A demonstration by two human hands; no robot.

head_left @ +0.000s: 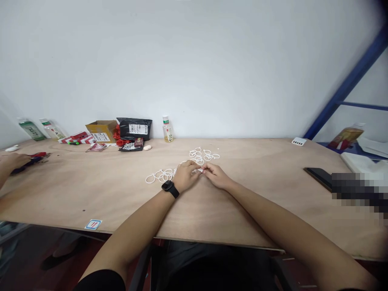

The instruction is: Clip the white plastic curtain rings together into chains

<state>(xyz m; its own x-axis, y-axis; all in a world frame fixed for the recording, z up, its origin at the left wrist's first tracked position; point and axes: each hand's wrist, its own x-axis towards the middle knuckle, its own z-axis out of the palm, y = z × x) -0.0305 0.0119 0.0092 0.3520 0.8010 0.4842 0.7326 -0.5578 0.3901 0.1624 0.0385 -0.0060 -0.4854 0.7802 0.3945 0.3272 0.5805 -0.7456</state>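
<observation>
Both my hands meet over the middle of the wooden table, fingertips close together. My left hand (185,177), with a black watch on its wrist, is closed in a pinch on a white plastic ring (200,170). From the other side, the fingers of my right hand (217,176) also pinch this ring. Most of it is hidden by the fingers. A loose pile of thin white rings with small tabs, like curtain rings (150,178), lies left of my left hand, partly covered by it. Several more white rings (207,152) lie just beyond my fingers.
At far left, another person's hand (15,159) is near a dark and red object. Along the wall stand a drink bottle (167,132), black parcel bag (136,128) and cardboard box (101,128). On the right are a white multi-port charger (298,141) and phone (318,177).
</observation>
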